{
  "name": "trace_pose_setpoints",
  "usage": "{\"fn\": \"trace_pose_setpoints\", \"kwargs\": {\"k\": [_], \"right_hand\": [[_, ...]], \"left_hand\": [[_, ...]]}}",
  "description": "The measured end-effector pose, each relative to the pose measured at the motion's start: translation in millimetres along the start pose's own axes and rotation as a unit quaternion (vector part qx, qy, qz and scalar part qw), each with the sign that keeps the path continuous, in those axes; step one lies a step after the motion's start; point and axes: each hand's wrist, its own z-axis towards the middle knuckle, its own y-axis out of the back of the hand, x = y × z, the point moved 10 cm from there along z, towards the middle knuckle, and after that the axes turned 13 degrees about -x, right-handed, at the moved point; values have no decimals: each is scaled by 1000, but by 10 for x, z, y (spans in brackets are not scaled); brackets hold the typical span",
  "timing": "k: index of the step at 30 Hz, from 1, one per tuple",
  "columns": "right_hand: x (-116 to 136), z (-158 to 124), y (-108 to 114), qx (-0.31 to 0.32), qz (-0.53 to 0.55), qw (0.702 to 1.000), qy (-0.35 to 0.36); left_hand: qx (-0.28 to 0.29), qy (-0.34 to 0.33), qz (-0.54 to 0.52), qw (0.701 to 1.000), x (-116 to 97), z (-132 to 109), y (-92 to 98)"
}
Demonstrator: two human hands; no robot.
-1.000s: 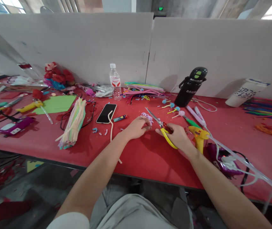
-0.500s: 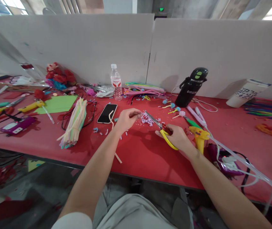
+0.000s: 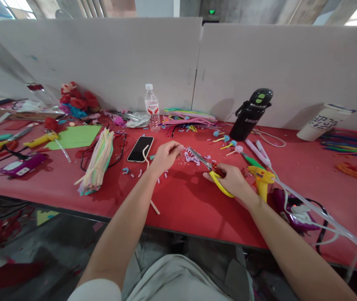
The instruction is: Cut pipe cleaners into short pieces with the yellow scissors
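My right hand (image 3: 228, 179) is closed round the handles of scissors (image 3: 217, 182) with yellow and red grips, blades aimed up and left. At the blade tips, the fingers of my left hand (image 3: 166, 155) pinch a small pale lilac piece of pipe cleaner (image 3: 181, 148). Just below and between the hands lies a loose pile of lilac cut pieces (image 3: 192, 158). A cream pipe cleaner (image 3: 155, 207) runs under my left forearm. Small fluffy balls on stems (image 3: 238, 149) rest beyond my right hand.
A phone (image 3: 140, 149) and a bundle of pale pipe cleaners (image 3: 98, 163) lie to the left. A water bottle (image 3: 152, 108) and a black flask (image 3: 250, 117) stand at the back. On the right are a yellow glue gun (image 3: 262, 179) and a white cup (image 3: 324, 122).
My left hand has shifted slightly left, its fingertips a little farther from the scissor tips. The scissors in my right hand have barely moved.
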Motion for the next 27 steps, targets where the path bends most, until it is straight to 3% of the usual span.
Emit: {"fn": "trace_pose_setpoints", "kwargs": {"k": [10,18,27], "right_hand": [[-5,-7,-18,5,9,1000,-8],[-17,-25,-49,5,19,1000,-11],[-20,9,-29,4,16,1000,3]], "left_hand": [[-5,-6,21,1000,-96,-43,-39],[-7,-9,25,1000,-51,-46,-85],[-2,-22,30,999,-135,-41,-41]]}}
